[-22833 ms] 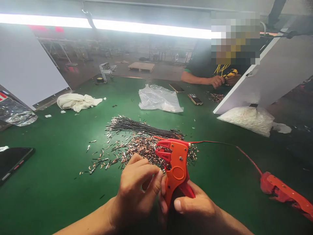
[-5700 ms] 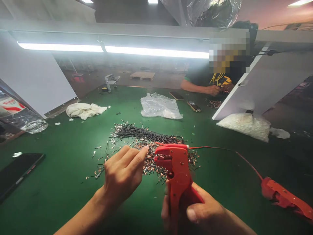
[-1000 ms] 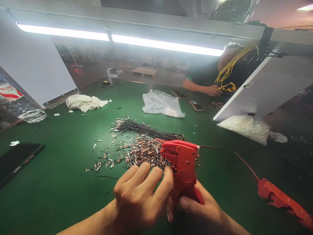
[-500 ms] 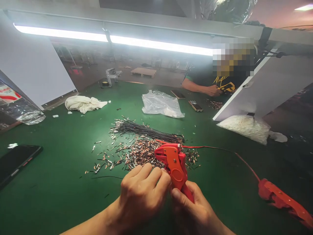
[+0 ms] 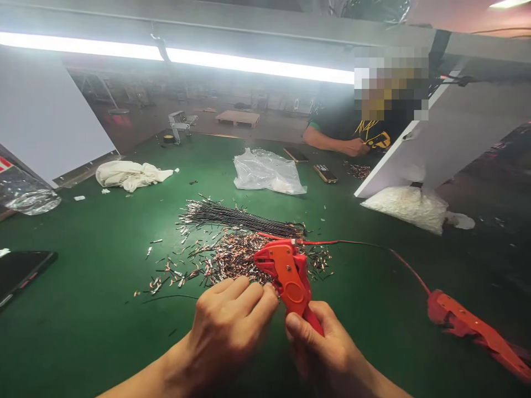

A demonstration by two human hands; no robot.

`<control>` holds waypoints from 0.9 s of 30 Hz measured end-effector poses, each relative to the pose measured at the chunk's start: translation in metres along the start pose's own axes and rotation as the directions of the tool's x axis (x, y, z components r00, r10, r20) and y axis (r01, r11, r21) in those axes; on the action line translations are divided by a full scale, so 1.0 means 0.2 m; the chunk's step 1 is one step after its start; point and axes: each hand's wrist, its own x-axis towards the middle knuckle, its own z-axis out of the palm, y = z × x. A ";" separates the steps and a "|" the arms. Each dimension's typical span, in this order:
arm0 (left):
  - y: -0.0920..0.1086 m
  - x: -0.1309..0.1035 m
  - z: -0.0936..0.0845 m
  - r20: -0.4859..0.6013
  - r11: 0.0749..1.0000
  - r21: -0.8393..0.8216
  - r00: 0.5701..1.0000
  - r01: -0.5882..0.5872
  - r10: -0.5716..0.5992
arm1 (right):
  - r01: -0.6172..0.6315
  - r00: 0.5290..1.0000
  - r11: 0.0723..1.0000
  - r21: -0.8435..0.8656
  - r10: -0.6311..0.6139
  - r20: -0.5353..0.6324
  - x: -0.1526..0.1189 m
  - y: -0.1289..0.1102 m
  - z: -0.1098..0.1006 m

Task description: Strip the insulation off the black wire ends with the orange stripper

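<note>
Head view: the right hand [image 5: 321,340] is closed around the lower handles of a red and orange plier-type tool [image 5: 292,276], thumb on the near side. The tool stands tilted, its head leaning left over the heap of wire clippings [image 5: 236,254] on the green table [image 5: 95,282]. A narrow dark gap shows at its jaws; whether anything sits between them cannot be determined.

The left hand [image 5: 236,312] is curled, knuckles up, just beside the tool's lower head. Its fingertips are concealed, so its grip cannot be confirmed. One thin dark wire [image 5: 170,297] emerges to its left; whether the hand holds it is not established. Beyond the heap lies a bundle of black wires [image 5: 244,218], roughly parallel.

Handling assessment: the tool appears rigid, of moderate weight and robust; the lower handles are the proper hold, clear of the jaws. Smooth surfaces could slip in a damp palm. Single wires are judged light, springy and easily bent, best pinched on the insulated length near the end. Bright tips at the bundle's left look the most easily deformed and should not be gripped. A red cord [image 5: 352,241] passes behind the tool's head and may snag.
</note>
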 end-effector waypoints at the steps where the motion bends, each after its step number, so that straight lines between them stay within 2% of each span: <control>1: 0.00 0.00 0.00 0.004 1.000 -0.016 1.000 0.002 -0.002 | 0.012 1.000 1.000 0.003 -0.012 -0.010 0.01 0.00 0.00; 4: -0.01 -0.01 0.01 0.020 0.999 -0.048 1.000 0.005 -0.004 | 0.027 1.000 0.999 0.038 -0.027 -0.015 0.03 0.03 -0.01; 8: -0.03 -0.01 0.00 -0.007 0.999 0.042 1.000 0.026 -0.026 | 0.100 0.993 0.977 0.190 -0.110 0.040 0.06 0.03 -0.06; 10: -0.06 -0.01 0.00 -0.037 0.994 0.093 0.998 0.058 -0.055 | 0.107 0.981 0.953 0.284 -0.148 0.126 0.06 0.00 -0.09; 12: -0.09 -0.01 -0.01 -0.074 0.990 0.096 0.993 0.101 -0.094 | 0.050 0.958 0.929 0.367 -0.149 0.246 0.05 -0.03 -0.13; 14: -0.12 0.01 -0.03 -0.123 0.987 0.039 0.981 0.157 -0.152 | -0.004 0.927 0.907 0.421 -0.154 0.341 0.05 -0.03 -0.16; 17: -0.15 0.03 -0.05 -0.170 0.968 -0.090 0.954 0.235 -0.247 | -0.047 0.901 0.887 0.459 -0.161 0.404 0.05 -0.01 -0.19; 21: -0.14 0.06 -0.08 -0.124 0.944 -0.223 0.954 0.242 -0.274 | -0.038 0.895 0.899 0.437 -0.164 0.415 0.04 0.01 -0.19; 25: -0.12 0.05 -0.05 -0.082 0.966 -0.218 0.983 0.142 -0.164 | 0.143 0.921 0.912 0.383 -0.264 0.286 0.04 -0.05 -0.17; 27: -0.09 0.04 -0.03 -0.064 0.971 -0.219 0.992 0.092 -0.109 | 0.197 0.918 0.918 0.343 -0.296 0.264 0.05 -0.08 -0.16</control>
